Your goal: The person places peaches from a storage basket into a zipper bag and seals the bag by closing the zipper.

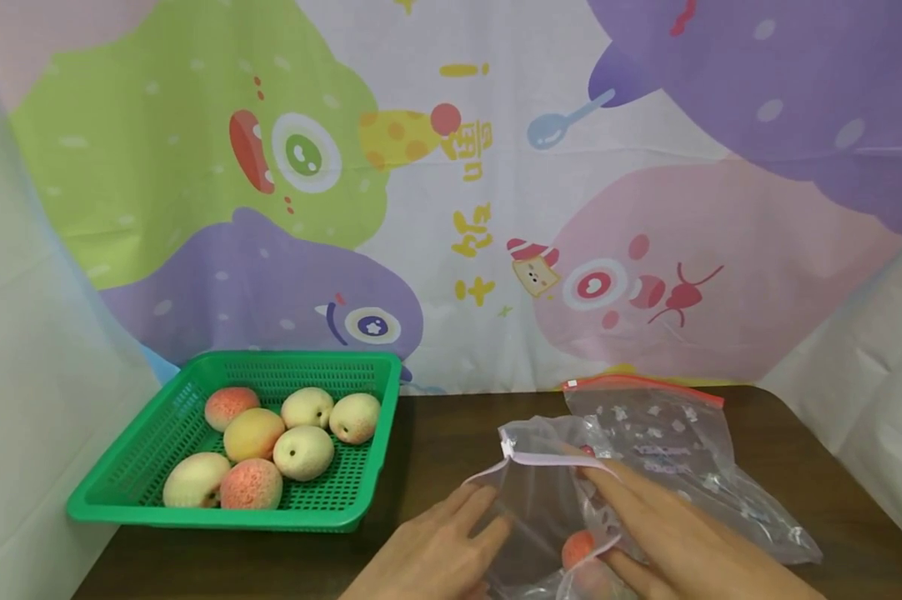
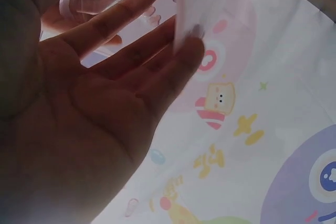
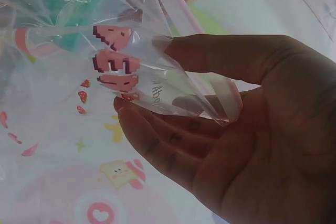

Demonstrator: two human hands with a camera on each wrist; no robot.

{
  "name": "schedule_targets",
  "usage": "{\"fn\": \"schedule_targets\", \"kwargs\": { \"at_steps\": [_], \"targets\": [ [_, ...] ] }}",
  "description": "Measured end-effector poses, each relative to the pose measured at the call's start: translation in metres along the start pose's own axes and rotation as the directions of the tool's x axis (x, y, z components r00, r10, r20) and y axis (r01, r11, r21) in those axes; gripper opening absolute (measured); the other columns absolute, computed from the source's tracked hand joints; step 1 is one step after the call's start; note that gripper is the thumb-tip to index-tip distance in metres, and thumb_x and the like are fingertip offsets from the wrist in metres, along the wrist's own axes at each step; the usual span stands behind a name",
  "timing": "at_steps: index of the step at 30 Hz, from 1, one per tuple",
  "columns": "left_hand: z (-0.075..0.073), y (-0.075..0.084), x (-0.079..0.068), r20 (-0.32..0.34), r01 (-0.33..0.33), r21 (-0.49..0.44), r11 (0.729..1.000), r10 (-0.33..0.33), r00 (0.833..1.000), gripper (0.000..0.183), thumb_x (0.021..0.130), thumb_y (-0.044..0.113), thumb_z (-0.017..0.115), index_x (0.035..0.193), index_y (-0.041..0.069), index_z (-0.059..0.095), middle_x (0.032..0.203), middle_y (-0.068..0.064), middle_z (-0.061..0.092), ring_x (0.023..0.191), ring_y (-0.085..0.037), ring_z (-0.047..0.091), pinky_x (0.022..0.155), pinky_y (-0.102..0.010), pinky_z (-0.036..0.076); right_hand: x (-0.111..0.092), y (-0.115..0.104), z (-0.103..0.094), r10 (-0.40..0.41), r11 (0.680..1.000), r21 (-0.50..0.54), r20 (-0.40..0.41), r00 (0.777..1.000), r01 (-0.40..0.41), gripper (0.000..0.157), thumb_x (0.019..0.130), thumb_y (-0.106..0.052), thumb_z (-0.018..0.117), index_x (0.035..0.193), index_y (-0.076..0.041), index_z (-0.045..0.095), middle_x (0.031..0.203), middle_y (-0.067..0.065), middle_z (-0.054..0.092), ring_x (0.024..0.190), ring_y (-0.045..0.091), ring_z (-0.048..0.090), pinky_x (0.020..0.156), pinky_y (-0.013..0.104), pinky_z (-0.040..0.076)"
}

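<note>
A clear zip bag (image 1: 541, 500) with a pale pink rim stands with its mouth spread between both hands. A reddish peach (image 1: 578, 547) shows low inside it, partly hidden by the plastic. At the left side of the mouth, the left hand (image 1: 439, 546) touches the rim; its extended fingers (image 2: 181, 64) reach the film in the left wrist view. The right hand (image 1: 668, 529) holds the opposite side, with the rim running between its thumb and fingers. Pink print on the bag shows close to the right fingertips (image 3: 126, 114) in the right wrist view.
A green basket (image 1: 379, 492) stands at the left with several peaches (image 1: 303, 452), pale, yellow and reddish. Behind the right hand, another clear zip bag (image 1: 676, 442) with a red rim lies flat on the dark table (image 1: 421, 450). A cartoon-printed cloth (image 1: 481, 350) hangs behind.
</note>
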State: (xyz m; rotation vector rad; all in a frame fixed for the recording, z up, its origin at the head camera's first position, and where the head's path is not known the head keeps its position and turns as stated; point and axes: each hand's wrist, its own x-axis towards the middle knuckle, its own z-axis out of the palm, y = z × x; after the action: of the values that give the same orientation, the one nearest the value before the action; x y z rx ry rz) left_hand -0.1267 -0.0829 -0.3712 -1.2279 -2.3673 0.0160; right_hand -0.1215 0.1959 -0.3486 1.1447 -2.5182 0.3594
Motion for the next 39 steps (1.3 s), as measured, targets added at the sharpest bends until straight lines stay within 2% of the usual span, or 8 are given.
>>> {"fn": "schedule_targets", "kwargs": {
  "at_steps": [4, 10, 14, 22, 29, 33, 36, 39],
  "targets": [
    [-0.001, -0.001, 0.001, -0.055, -0.015, 0.023, 1.0, 0.016, 0.998, 0.04, 0.067, 0.03, 0.085, 0.099, 0.016, 0.065, 0.124, -0.006, 0.058, 0.118, -0.022, 0.059, 0.088, -0.026, 0.054, 0.002, 0.002, -0.003, -0.007, 1.0, 0.017, -0.023, 1.0, 0.008, 0.097, 0.072, -0.01, 0.081, 0.155, -0.012, 0.031, 0.145, -0.005, 0.048, 0.116, 0.012, 0.057, 0.089, 0.035, 0.053],
    [0.0, -0.005, 0.005, -0.1, -0.099, 0.029, 0.995, 0.101, 0.99, 0.033, 0.071, 0.04, 0.083, 0.088, 0.018, 0.067, 0.133, -0.012, 0.057, 0.128, -0.026, 0.053, 0.107, -0.03, 0.041, -0.002, -0.004, -0.015, 0.099, 0.995, 0.009, -0.047, 0.994, -0.098, 0.106, 0.066, -0.008, 0.079, 0.157, -0.016, 0.026, 0.144, -0.012, 0.044, 0.112, 0.002, 0.05, 0.093, 0.018, 0.044],
    [0.002, -0.007, 0.006, -0.125, -0.144, 0.034, 0.989, 0.147, 0.981, 0.029, 0.077, 0.046, 0.079, 0.084, 0.02, 0.068, 0.13, -0.013, 0.058, 0.129, -0.027, 0.051, 0.11, -0.032, 0.039, -0.002, -0.005, -0.016, 0.072, 0.997, -0.037, -0.078, 0.994, -0.075, 0.107, 0.061, -0.007, 0.077, 0.156, -0.012, 0.028, 0.144, -0.006, 0.044, 0.105, 0.003, 0.047, 0.085, 0.013, 0.04],
    [0.0, -0.003, 0.003, -0.107, -0.129, 0.037, 0.991, 0.132, 0.985, 0.028, 0.081, 0.044, 0.077, 0.084, 0.019, 0.067, 0.119, -0.008, 0.061, 0.122, -0.026, 0.056, 0.107, -0.033, 0.042, -0.003, -0.004, -0.01, 0.081, 0.994, -0.075, -0.015, 0.997, -0.082, 0.106, 0.062, -0.011, 0.079, 0.156, -0.017, 0.029, 0.15, -0.004, 0.041, 0.115, 0.007, 0.049, 0.086, 0.033, 0.053],
    [-0.008, -0.001, 0.003, -0.153, -0.116, 0.039, 0.992, 0.121, 0.981, 0.025, 0.079, 0.039, 0.079, 0.086, 0.02, 0.063, 0.1, 0.003, 0.064, 0.105, -0.015, 0.061, 0.099, -0.036, 0.047, -0.002, -0.002, -0.006, 0.089, 0.996, 0.01, 0.043, 0.995, -0.089, 0.105, 0.067, -0.009, 0.08, 0.156, -0.017, 0.026, 0.149, -0.004, 0.04, 0.106, 0.008, 0.05, 0.08, 0.031, 0.052],
    [-0.011, -0.001, 0.004, -0.222, -0.148, 0.03, 0.988, 0.151, 0.963, 0.018, 0.084, 0.033, 0.074, 0.085, 0.02, 0.062, 0.091, 0.007, 0.062, 0.092, -0.011, 0.061, 0.095, -0.034, 0.049, 0.0, -0.004, -0.005, 0.073, 0.997, 0.035, 0.018, 0.997, -0.074, 0.101, 0.067, -0.008, 0.078, 0.155, -0.016, 0.028, 0.143, -0.007, 0.042, 0.098, 0.005, 0.048, 0.073, 0.023, 0.047],
    [-0.014, -0.003, 0.005, -0.312, -0.167, 0.015, 0.986, 0.163, 0.936, 0.011, 0.093, 0.025, 0.06, 0.083, 0.02, 0.062, 0.086, 0.008, 0.062, 0.088, -0.01, 0.06, 0.09, -0.031, 0.049, 0.003, -0.006, -0.006, 0.058, 0.995, 0.078, -0.011, 0.998, -0.057, 0.099, 0.065, -0.003, 0.074, 0.153, -0.015, 0.031, 0.138, -0.008, 0.044, 0.089, 0.002, 0.047, 0.068, 0.016, 0.041],
    [-0.016, -0.006, 0.005, -0.402, -0.176, -0.003, 0.984, 0.16, 0.902, 0.026, 0.098, 0.018, 0.043, 0.08, 0.018, 0.062, 0.083, 0.008, 0.061, 0.086, -0.01, 0.06, 0.086, -0.029, 0.049, 0.005, -0.008, -0.007, 0.048, 0.992, 0.121, -0.025, 0.999, -0.045, 0.1, 0.063, 0.001, 0.07, 0.154, -0.014, 0.031, 0.133, -0.007, 0.045, 0.077, 0.0, 0.043, 0.063, 0.011, 0.035]
  ]
}}
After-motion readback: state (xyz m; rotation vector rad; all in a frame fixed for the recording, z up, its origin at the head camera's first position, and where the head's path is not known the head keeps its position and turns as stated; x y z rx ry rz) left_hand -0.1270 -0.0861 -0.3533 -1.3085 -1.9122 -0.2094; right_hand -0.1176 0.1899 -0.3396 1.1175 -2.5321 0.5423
